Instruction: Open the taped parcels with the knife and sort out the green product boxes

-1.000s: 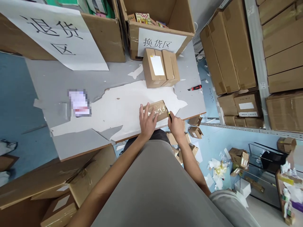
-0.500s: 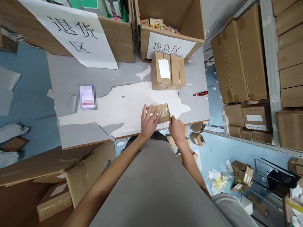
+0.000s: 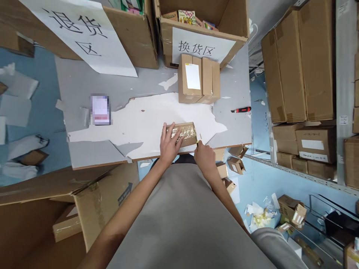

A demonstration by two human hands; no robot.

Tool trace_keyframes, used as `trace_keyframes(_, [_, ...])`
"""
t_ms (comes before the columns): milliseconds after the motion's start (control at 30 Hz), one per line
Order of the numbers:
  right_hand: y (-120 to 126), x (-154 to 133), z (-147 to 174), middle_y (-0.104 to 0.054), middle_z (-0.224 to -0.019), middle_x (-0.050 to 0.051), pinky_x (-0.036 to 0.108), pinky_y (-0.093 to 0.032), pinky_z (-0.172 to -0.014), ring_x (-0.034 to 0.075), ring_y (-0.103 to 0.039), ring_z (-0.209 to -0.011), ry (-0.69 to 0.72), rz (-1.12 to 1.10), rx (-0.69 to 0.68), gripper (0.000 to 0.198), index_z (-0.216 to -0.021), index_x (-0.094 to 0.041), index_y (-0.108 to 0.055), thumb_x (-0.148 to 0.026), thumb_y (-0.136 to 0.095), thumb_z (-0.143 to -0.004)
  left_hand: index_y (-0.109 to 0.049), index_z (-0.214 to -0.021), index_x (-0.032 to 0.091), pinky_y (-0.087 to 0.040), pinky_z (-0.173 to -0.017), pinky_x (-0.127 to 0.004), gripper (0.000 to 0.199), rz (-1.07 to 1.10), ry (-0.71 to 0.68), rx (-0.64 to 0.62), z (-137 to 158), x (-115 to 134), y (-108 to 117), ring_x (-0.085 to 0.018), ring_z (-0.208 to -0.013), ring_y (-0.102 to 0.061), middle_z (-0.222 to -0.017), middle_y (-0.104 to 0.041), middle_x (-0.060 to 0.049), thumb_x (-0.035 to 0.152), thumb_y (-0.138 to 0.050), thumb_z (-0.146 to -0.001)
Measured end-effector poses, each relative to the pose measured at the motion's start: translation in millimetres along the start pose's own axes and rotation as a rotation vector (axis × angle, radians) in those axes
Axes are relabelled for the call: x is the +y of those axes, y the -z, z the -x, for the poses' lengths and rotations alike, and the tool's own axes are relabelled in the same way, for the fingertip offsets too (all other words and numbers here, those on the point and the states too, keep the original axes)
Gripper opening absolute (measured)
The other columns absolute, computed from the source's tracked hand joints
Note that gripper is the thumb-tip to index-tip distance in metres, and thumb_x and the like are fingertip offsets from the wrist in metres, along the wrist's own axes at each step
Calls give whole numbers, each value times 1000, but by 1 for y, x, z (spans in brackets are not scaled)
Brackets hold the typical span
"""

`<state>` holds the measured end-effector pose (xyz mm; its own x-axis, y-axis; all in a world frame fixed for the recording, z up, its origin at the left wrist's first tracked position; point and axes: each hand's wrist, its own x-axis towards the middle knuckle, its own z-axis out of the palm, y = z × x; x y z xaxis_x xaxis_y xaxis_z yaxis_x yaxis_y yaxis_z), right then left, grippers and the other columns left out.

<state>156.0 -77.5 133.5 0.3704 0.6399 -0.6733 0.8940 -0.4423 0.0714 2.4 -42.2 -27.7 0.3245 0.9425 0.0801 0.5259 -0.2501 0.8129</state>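
Note:
A small cardboard box (image 3: 187,133) wrapped in shiny clear tape lies near the front edge of the table. My left hand (image 3: 169,145) grips its left part, fingers spread over the top. In my right hand (image 3: 205,158) is a utility knife (image 3: 197,143), of which only a bit of yellow and black shows. The knife's tip is at the box's near right corner; the fist hides the rest of the handle. To the right on the table rests a second, red and black utility knife (image 3: 241,110).
Taped-together brown boxes (image 3: 207,80) stand behind the work spot, before a large carton (image 3: 168,41) with a paper sign. Another signed carton (image 3: 131,33) is beside it. A pixelated flat item (image 3: 101,109) lies left. A shelf with cartons (image 3: 315,144) rises at right.
The view has shifted a little. My right hand and its knife have moved down along the box's right end toward the near corner. My left hand keeps its hold on the box.

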Motion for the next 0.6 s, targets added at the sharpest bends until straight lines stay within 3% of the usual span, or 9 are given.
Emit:
trace_keyframes(133, [-1, 9, -5, -84, -130, 23, 35, -60, -99, 32, -82, -127, 34, -15, -60, 35, -142, -12, -69, -13, -47, -116, -75, -153, 28, -29, -146, -72, 50, -16, 2, -9, 2, -2, 1, -39, -185, -18, -181, -54, -17, 59, -58, -118])
trace_keyframes(333, [1, 20, -2, -85, -125, 22, 39, -61, -97, 34, -84, -120, 103, -8, -55, 45, -163, -15, -59, -23, -45, -121, -75, -154, 30, -32, -145, -69, 47, -65, -17, -8, 3, -5, 6, -38, -185, -19, -181, -54, -15, 55, -56, -119])
trace_keyframes(500, [-3, 22, -18, -85, -128, 22, 36, -59, -99, 33, -83, -124, 97, -52, -49, 42, -158, -13, -63, -22, -47, -119, -75, -155, 30, -33, -145, -68, 47, -83, -32, 6, 3, -4, 6, -38, -184, -19, -180, -56, -14, 54, -57, -119])
trace_keyframes(600, [-13, 27, -28, -87, -126, 17, 32, -59, -98, 29, -85, -117, 119, -138, 7, 39, -155, -16, -64, -23, -47, -120, -76, -154, 30, -33, -145, -68, 47, -87, -29, 9, 2, -3, 6, -38, -184, -20, -180, -56, -14, 55, -57, -119])
